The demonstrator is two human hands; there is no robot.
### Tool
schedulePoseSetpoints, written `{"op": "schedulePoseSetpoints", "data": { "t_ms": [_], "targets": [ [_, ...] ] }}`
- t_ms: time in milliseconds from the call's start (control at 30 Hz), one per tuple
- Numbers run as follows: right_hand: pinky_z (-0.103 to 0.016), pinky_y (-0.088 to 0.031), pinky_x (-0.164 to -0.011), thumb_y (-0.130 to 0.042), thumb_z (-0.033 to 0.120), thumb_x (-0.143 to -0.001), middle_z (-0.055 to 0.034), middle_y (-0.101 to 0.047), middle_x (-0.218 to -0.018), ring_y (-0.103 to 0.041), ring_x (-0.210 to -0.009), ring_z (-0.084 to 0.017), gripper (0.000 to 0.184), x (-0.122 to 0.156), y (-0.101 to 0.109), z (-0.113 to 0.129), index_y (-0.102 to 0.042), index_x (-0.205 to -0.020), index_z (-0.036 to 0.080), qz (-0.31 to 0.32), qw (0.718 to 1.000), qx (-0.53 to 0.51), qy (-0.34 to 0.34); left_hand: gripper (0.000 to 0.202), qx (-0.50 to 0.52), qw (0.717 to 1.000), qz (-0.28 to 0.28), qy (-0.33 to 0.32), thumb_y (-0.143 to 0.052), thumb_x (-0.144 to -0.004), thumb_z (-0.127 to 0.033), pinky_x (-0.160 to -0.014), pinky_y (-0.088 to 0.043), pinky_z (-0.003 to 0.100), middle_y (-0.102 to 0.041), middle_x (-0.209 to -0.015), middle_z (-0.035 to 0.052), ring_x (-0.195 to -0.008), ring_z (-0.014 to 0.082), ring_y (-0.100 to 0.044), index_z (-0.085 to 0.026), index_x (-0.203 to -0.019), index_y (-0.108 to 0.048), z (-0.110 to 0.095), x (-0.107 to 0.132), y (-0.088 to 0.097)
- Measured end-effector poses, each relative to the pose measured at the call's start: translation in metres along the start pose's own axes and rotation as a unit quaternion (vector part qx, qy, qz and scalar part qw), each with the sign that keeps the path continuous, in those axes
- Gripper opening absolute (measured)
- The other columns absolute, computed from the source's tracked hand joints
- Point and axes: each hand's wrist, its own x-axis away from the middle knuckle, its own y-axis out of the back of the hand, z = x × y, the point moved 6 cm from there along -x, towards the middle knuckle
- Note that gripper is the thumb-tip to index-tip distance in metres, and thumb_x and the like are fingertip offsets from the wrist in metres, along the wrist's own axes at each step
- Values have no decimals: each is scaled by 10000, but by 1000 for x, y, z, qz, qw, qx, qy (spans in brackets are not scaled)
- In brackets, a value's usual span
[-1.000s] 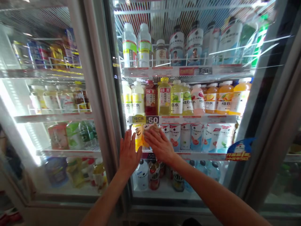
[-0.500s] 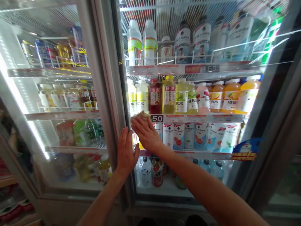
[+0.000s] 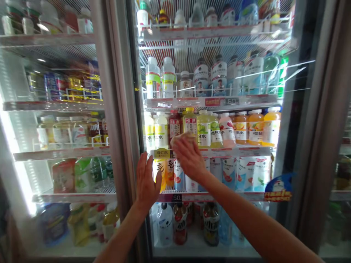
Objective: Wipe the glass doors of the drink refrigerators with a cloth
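My right hand (image 3: pixel 189 159) lies over a pale, crumpled cloth (image 3: pixel 189 135) against the glass door of a drinks fridge, in front of the middle shelf. Only the cloth's upper edge shows; motion blurs the fingers. My left hand (image 3: pixel 147 180) rests open at the door's left edge, fingers pointing up and thumb apart, with nothing in it. Behind the glass, close to my right hand, stand a yellow-capped bottle (image 3: pixel 189 120) and a dark red bottle (image 3: pixel 174 124). A yellow label (image 3: pixel 161 153) marks the shelf edge between my hands.
A metal door frame (image 3: pixel 109 109) divides this door from the fridge section on the left, where shelves hold cans and bottles. A blue sticker (image 3: pixel 279 187) is on the lower right of the glass. Orange drink bottles (image 3: pixel 256 126) stand on the middle shelf.
My right hand has slid to the right over the glass with the cloth, uncovering the yellow label. My left hand stays at the door edge. The view has tilted upward, showing a higher shelf.
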Motion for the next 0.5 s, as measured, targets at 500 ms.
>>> {"op": "schedulePoseSetpoints", "data": {
  "t_ms": [500],
  "targets": [
    [-534, -245, -1114, -361, 135, -892, -3, -186, -1540, -216, -1401, -260, 644, 67, 83, -137, -124, -1467, 301, -149, 952, 128, -235, 670, -79, 997, -23, -10, -401, -905, -373, -1137, -120, 484, -204, -1516, 148, -1418, 255, -117, -184, -1465, -86, -16, -59, -56]
  ]
}}
